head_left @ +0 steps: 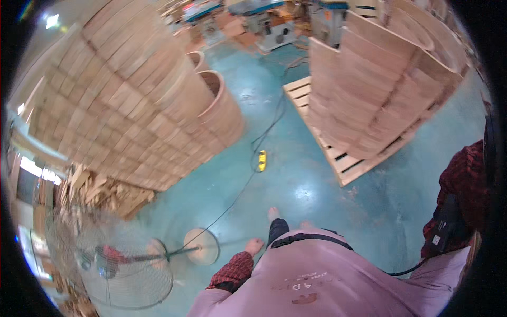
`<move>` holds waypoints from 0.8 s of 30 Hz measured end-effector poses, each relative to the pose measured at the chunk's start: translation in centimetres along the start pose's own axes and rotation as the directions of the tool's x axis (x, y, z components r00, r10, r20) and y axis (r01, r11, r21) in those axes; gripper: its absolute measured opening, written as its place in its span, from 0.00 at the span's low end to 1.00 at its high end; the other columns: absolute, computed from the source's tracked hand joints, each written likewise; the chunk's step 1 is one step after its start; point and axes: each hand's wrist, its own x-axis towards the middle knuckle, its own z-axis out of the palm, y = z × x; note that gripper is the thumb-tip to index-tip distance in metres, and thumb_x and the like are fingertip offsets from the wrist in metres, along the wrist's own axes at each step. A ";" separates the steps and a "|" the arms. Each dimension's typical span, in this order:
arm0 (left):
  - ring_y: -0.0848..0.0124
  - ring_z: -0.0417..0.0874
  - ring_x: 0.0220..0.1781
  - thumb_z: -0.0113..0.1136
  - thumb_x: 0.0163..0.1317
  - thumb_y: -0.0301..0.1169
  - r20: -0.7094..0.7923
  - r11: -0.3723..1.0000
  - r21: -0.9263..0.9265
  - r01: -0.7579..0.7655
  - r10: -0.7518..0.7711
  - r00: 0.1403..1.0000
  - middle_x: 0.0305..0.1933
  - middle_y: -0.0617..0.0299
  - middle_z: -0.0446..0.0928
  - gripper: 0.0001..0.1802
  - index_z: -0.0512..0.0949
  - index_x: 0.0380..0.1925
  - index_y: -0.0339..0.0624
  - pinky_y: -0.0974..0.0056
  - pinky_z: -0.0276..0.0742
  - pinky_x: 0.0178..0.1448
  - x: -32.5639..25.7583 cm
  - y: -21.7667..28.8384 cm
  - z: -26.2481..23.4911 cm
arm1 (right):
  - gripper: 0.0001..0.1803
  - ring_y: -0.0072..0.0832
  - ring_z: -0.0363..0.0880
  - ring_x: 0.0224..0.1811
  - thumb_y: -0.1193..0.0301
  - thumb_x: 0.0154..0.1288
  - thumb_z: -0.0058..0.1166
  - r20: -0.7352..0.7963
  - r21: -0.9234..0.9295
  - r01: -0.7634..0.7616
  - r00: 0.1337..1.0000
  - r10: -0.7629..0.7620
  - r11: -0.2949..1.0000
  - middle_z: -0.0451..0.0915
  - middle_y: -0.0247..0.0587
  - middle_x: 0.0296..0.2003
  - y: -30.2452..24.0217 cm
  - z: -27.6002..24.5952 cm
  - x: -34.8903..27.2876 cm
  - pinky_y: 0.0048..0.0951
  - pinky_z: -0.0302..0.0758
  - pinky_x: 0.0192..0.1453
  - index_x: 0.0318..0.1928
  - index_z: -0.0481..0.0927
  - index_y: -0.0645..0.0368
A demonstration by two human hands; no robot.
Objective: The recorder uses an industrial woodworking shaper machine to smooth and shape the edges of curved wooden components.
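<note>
My left hand [254, 245] hangs low beside my left leg, below a dark red patterned sleeve. It looks loosely open, and I see nothing in it, though the fingers are small and blurred. Nearest to it is the round base [201, 246] of a standing fan, lying to its left. On the right, my other arm is bent up in a dark red sleeve [465, 174] with a black band around it. That arm's hand is out of sight. A brown edge [476, 245], perhaps wood, shows beside this arm; what it belongs to is hidden.
A wire-caged fan [132, 264] stands at the lower left, its cable [232, 203] crossing the blue-green floor past a yellow object [262, 161]. Stacked curved wooden pieces [121, 100] rise on the left. More curved panels [369, 90] stand on a pallet [346, 171] at right. Machines [269, 31] stand behind.
</note>
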 end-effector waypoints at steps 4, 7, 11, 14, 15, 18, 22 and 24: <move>0.42 0.86 0.53 0.58 0.63 0.52 0.022 0.998 0.050 -0.026 0.025 0.999 0.48 0.37 0.85 0.27 0.87 0.44 0.38 0.45 0.79 0.60 3.0 4.3 -2.2 | 0.23 0.45 0.84 0.58 0.69 0.63 0.59 0.030 -0.075 -0.030 0.999 0.032 0.997 0.83 0.55 0.57 0.1 -1.0 -0.6 0.41 0.80 0.61 0.58 0.84 0.63; 0.43 0.85 0.56 0.58 0.64 0.50 0.064 0.980 0.046 -0.195 0.192 0.979 0.50 0.38 0.85 0.26 0.87 0.45 0.38 0.47 0.78 0.62 7.4 7.7 -5.3 | 0.23 0.45 0.84 0.58 0.69 0.63 0.60 0.056 -0.121 -0.048 0.997 0.055 0.991 0.83 0.54 0.57 0.7 -0.5 0.0 0.41 0.80 0.62 0.58 0.84 0.63; 0.42 0.85 0.56 0.57 0.65 0.49 0.109 0.982 -0.024 -0.186 0.188 0.976 0.50 0.39 0.85 0.25 0.86 0.48 0.40 0.47 0.78 0.61 10.6 8.8 -10.9 | 0.23 0.45 0.84 0.58 0.68 0.63 0.61 -0.010 -0.136 -0.119 0.993 0.119 0.984 0.83 0.53 0.58 1.8 1.1 2.0 0.41 0.80 0.62 0.58 0.84 0.63; 0.43 0.86 0.54 0.57 0.65 0.48 0.187 0.960 0.070 -0.272 0.256 0.949 0.46 0.37 0.85 0.24 0.87 0.46 0.38 0.47 0.79 0.60 15.6 10.3 -15.4 | 0.24 0.44 0.84 0.58 0.68 0.63 0.62 -0.012 -0.177 -0.148 0.989 0.149 0.973 0.84 0.53 0.58 2.1 2.6 3.7 0.40 0.80 0.62 0.58 0.84 0.63; 0.43 0.86 0.54 0.57 0.65 0.48 0.243 0.963 0.084 -0.255 0.229 0.943 0.46 0.37 0.85 0.24 0.87 0.45 0.38 0.46 0.79 0.60 16.8 9.5 -16.9 | 0.24 0.44 0.84 0.58 0.68 0.62 0.62 -0.010 -0.184 -0.161 0.987 0.162 0.970 0.84 0.53 0.58 2.5 3.0 4.3 0.40 0.80 0.62 0.58 0.84 0.63; 0.45 0.87 0.49 0.56 0.66 0.47 0.134 0.943 0.149 -0.297 0.278 0.951 0.43 0.37 0.85 0.23 0.86 0.41 0.37 0.48 0.81 0.54 20.7 9.6 -20.0 | 0.24 0.44 0.84 0.59 0.67 0.62 0.63 -0.041 -0.220 -0.188 0.982 0.184 0.957 0.84 0.52 0.58 2.9 4.9 6.7 0.40 0.80 0.63 0.58 0.84 0.63; 0.50 0.89 0.42 0.61 0.64 0.41 0.100 0.975 0.022 -0.222 0.219 0.971 0.39 0.40 0.86 0.19 0.87 0.39 0.34 0.48 0.82 0.50 22.3 9.7 -23.0 | 0.25 0.44 0.83 0.59 0.67 0.62 0.64 -0.033 -0.260 -0.214 0.977 0.212 0.942 0.84 0.51 0.58 4.2 6.0 8.9 0.40 0.79 0.63 0.58 0.84 0.63; 0.51 0.88 0.41 0.62 0.63 0.40 0.149 0.981 -0.008 -0.193 0.192 0.970 0.37 0.40 0.87 0.18 0.87 0.38 0.33 0.48 0.82 0.49 22.6 10.7 -23.7 | 0.25 0.43 0.83 0.59 0.67 0.62 0.64 -0.016 -0.278 -0.229 0.972 0.233 0.933 0.84 0.51 0.58 4.5 6.4 9.5 0.39 0.79 0.63 0.59 0.84 0.63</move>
